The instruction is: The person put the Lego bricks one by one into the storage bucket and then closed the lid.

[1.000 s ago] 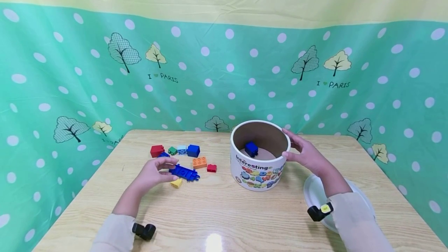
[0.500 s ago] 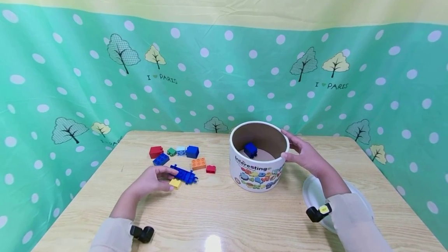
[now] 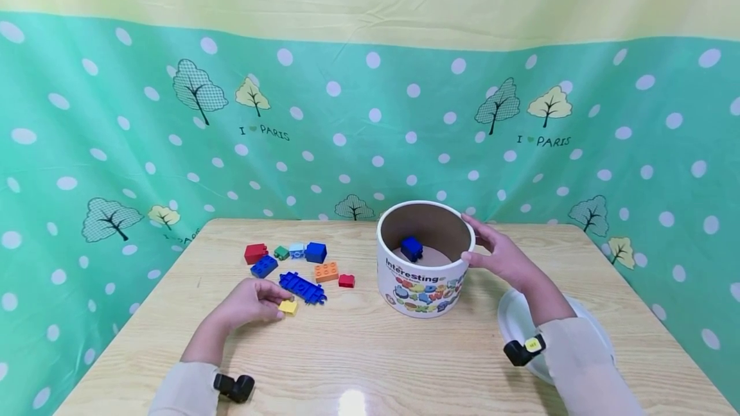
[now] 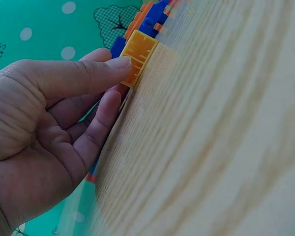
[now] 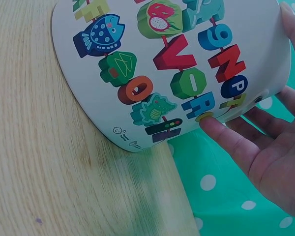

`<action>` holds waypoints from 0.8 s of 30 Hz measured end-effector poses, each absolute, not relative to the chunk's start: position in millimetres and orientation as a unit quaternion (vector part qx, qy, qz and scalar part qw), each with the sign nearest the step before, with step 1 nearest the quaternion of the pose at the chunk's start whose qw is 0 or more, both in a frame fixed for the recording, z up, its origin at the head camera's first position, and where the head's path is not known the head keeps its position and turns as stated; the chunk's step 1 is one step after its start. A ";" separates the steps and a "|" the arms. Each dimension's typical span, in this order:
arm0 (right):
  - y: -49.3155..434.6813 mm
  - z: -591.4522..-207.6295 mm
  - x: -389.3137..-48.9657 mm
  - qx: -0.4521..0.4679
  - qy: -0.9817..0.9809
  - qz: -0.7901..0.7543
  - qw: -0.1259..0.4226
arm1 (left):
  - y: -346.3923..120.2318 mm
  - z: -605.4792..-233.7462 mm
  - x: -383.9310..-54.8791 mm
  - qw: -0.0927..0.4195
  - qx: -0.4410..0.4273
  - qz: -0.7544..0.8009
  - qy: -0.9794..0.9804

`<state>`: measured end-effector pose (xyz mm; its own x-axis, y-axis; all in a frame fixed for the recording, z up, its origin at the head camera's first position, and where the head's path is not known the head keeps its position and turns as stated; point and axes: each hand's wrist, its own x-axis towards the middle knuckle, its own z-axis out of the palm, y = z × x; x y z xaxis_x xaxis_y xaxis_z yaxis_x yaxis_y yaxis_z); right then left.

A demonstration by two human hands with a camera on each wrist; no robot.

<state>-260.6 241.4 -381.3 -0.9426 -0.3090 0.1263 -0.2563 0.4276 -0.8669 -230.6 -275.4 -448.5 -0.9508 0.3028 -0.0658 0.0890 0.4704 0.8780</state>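
My left hand [image 3: 248,303] pinches the yellow brick [image 3: 288,307] by one end, near the blue base [image 3: 302,288]; whether lifted, I cannot tell. My right hand [image 3: 504,263], well apart, grips the tub [image 3: 424,303] near its rim, presumably for steadiness; blue brick [image 3: 412,248] inside.

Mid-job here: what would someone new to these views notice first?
Probably the big white cylindrical tub with colourful print, right of centre on the pale wooden table, the right hand against its side and a blue plastic brick inside. Next, left of the tub, the left hand pinching a small yellow plastic brick. Behind the table hangs a green-and-yellow cloth with pale dots.
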 end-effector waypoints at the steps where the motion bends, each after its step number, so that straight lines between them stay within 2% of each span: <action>1: 241.3 -381.4 -260.8 -0.167 0.844 -0.509 0.026 | -275.8 -448.9 -230.7 0.108 0.118 0.503 0.849; 9: 241.0 -382.0 -260.9 -0.167 0.844 -0.510 0.024 | -276.0 -450.0 -230.0 0.120 0.113 0.519 0.838; 24: 241.6 -381.2 -260.4 -0.167 0.845 -0.508 0.018 | -259.3 -444.3 -236.3 0.103 0.122 0.536 0.829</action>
<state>-260.4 241.6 -381.2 -0.9434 -0.3011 0.1394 -0.2642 0.4278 -0.8644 -236.3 -259.3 -444.3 -0.9492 0.3121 -0.0408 0.0909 0.3959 0.9138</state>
